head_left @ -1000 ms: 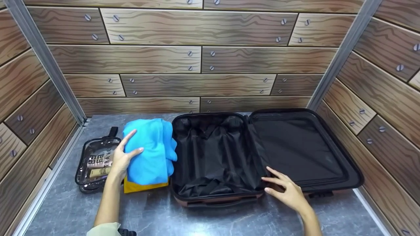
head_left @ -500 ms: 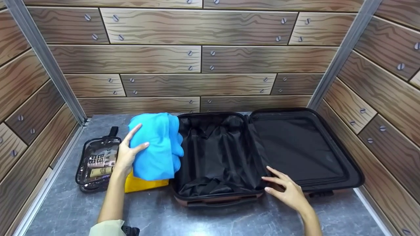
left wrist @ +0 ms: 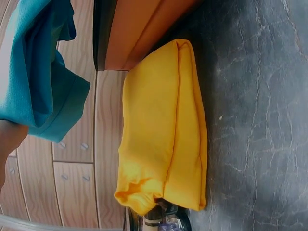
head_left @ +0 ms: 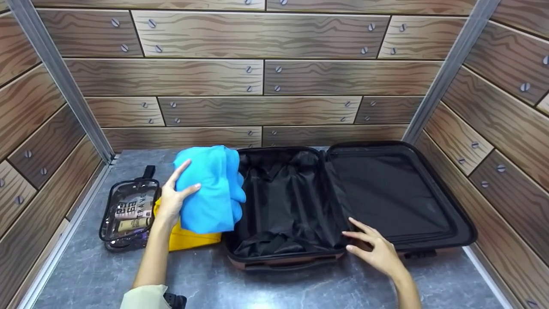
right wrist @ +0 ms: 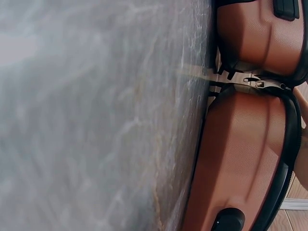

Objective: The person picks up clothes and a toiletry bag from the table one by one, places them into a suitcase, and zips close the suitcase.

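My left hand grips a folded bright blue cloth, thumb and a finger spread over its near face. In the left wrist view the blue cloth hangs in the air, apart from a folded yellow cloth lying on the tabletop. An opened suitcase with black lining stands to the right; the blue cloth overlaps its left rim in the head view. My right hand has loosely spread fingers at the suitcase's hinge side, fingertips right at the rim. From the right wrist, the suitcase's orange-brown shell shows.
A clear pouch with black trim, holding small tubes, lies left of the yellow cloth. The suitcase's lid half lies flat toward the right wall. Wood-patterned panels enclose the grey marbled tabletop at back and sides.
My left hand has lifted the blue cloth off the yellow one and carried it right, toward the suitcase. More of the yellow cloth shows now. The right hand stays in place.
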The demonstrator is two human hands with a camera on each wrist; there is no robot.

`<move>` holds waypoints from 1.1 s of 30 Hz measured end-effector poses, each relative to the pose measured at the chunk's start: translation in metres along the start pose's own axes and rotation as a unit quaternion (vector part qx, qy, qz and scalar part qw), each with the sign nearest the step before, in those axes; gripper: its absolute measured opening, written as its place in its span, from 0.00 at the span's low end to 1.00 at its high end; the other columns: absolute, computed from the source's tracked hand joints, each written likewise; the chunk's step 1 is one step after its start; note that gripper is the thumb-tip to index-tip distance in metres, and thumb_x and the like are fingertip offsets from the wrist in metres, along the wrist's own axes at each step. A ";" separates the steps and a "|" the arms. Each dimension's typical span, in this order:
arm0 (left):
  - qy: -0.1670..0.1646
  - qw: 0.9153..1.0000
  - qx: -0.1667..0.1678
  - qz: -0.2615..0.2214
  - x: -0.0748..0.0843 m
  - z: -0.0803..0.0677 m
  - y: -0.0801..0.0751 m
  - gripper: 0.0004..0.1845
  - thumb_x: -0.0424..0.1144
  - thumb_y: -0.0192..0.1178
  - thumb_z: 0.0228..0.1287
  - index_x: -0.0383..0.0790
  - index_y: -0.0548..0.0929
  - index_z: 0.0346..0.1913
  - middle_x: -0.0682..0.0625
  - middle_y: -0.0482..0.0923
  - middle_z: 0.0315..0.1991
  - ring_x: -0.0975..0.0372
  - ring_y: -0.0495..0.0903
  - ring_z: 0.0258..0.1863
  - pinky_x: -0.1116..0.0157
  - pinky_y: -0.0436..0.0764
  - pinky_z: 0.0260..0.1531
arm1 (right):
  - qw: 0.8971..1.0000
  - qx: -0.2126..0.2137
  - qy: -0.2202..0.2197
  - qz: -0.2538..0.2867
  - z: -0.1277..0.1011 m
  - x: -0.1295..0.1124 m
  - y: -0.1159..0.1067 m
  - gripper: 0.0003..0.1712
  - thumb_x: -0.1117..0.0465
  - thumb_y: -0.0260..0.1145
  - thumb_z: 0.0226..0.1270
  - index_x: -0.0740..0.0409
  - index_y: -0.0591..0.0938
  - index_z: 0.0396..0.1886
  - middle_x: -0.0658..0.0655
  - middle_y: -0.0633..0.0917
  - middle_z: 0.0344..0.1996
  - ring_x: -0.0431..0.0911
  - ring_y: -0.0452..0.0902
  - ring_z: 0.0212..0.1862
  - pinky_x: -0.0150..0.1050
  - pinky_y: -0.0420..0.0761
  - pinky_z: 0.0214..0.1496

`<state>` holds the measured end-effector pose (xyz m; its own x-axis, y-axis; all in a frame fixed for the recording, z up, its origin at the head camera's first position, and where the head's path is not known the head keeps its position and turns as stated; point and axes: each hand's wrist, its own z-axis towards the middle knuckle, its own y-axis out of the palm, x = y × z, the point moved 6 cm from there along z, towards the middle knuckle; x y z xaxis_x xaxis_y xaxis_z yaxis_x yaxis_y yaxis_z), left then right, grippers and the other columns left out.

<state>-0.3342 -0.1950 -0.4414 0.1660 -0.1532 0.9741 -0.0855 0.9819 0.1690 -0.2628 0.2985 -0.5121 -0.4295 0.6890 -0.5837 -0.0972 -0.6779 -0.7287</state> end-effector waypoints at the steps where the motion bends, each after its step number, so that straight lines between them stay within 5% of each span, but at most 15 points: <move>1: 0.000 1.000 0.000 0.000 0.000 0.000 0.001 0.37 0.30 0.65 0.54 0.45 0.64 0.67 0.44 0.52 0.68 0.53 0.56 0.64 0.57 0.56 0.62 | 1.000 -0.001 0.002 0.000 0.000 0.000 0.000 0.20 0.52 0.71 0.52 0.37 0.83 0.48 0.45 0.70 0.62 0.48 0.63 0.62 0.60 0.69 0.50; 22: 0.021 0.999 -0.022 -0.023 -0.008 0.006 0.052 0.36 0.33 0.67 0.53 0.47 0.66 0.66 0.45 0.55 0.66 0.53 0.58 0.62 0.54 0.59 0.60 | 0.999 0.003 0.030 0.015 -0.002 0.006 -0.005 0.20 0.53 0.72 0.51 0.37 0.84 0.47 0.43 0.70 0.61 0.47 0.62 0.62 0.59 0.67 0.52; 33: 0.020 0.999 -0.024 -0.020 -0.006 0.005 0.063 0.35 0.33 0.66 0.54 0.48 0.66 0.66 0.47 0.53 0.67 0.53 0.57 0.63 0.54 0.58 0.60 | 0.999 -0.014 0.033 0.020 0.001 0.005 0.002 0.20 0.49 0.71 0.52 0.37 0.83 0.48 0.41 0.69 0.62 0.46 0.61 0.62 0.61 0.67 0.52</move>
<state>-0.3454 -0.1332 -0.4355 0.2081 -0.1893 0.9596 -0.0318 0.9793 0.2000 -0.2656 0.3005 -0.5157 -0.3716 0.6771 -0.6352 -0.0550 -0.6991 -0.7129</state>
